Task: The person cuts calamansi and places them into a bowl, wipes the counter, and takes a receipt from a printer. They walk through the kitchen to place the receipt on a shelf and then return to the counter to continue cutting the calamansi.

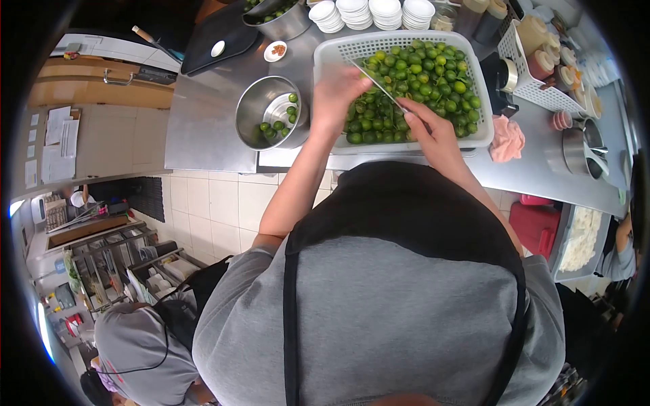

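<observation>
My right hand (428,128) is closed around the handle of a knife (381,88), whose thin blade slants up and left over a heap of small green limes (423,74). The limes fill a white perforated plastic basket (485,111) on the steel counter. Over the basket's left side is my left hand (338,91), close to the blade. Motion blur smears its fingers, so whether it holds a lime cannot be made out. Left of the basket stands a steel pot (249,101) with several limes at its bottom.
Stacked white dishes (386,15) line the back, near a small dish of brown bits (275,51) and a black tray (220,40). To the right lie a pink cloth (507,139) and a white bottle basket (518,57). Another person (145,345) is behind at left.
</observation>
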Available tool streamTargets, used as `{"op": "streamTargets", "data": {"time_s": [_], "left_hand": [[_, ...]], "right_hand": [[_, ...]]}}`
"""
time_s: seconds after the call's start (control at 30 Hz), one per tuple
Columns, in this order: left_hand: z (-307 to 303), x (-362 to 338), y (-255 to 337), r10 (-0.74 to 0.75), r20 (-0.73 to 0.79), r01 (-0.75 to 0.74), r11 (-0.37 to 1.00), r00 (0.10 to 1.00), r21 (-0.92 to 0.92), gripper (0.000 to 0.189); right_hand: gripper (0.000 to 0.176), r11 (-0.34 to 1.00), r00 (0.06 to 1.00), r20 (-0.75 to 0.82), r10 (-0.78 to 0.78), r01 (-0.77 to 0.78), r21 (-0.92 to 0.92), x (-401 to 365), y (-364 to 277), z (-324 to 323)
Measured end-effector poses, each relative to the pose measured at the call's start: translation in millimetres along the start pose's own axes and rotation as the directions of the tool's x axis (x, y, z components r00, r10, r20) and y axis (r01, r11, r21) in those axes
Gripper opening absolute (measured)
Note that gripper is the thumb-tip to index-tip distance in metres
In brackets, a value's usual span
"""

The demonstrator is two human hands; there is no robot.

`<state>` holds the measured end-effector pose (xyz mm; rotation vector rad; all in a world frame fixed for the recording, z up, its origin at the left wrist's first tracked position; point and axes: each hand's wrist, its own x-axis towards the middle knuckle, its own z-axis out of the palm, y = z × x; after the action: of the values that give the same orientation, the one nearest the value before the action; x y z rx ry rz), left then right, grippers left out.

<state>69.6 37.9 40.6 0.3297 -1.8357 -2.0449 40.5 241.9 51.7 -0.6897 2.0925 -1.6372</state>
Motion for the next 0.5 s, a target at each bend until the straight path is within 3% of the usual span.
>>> {"op": "streamTargets", "data": {"time_s": [0.07, 0.17, 0.23, 0.37, 0.43, 0.5], "left_hand": [[8.9, -5.3, 1.1, -0.039, 0.039, 0.042, 0.996, 0.998, -0.073, 0.017], [9.6, -6.5, 8.8, -0.116, 0.107, 0.137, 0.966, 0.987, -0.219, 0.015], [4.0, -4.2, 11.8, -0.228, 0.174, 0.281, 0.866, 0.958, -0.414, 0.015], [-34.3, 8.2, 0.0, -0.229, 0.122, 0.258, 0.8, 0.966, -0.541, 0.022], [-57.3, 11.7, 7.4, -0.231, 0.005, 0.193, 0.799, 0.973, -0.569, 0.021], [-86.4, 11.4, 18.5, -0.117, -0.12, 0.054, 0.9, 0.986, -0.432, 0.023]], "right_hand": [[0.029, 0.999, 0.999, 0.001, 0.041, -0.041, -0.015, 4.3, -1.0, 0.4], [0.029, 0.999, 0.999, -0.037, -0.036, 0.036, 0.025, 6.7, -0.4, 2.5], [0.029, 0.999, 0.999, -0.013, -0.052, 0.052, -0.005, 6.8, -1.8, 2.6], [0.03, 0.999, 0.999, 0.003, -0.05, 0.05, 0.003, 5.2, 5.7, 3.6], [0.03, 0.994, 0.996, 0.023, -0.087, 0.088, -0.066, 3.2, 11.4, 2.4], [0.03, 0.996, 0.999, 0.022, -0.035, 0.036, -0.077, 0.5, 13.9, -1.7]]}}
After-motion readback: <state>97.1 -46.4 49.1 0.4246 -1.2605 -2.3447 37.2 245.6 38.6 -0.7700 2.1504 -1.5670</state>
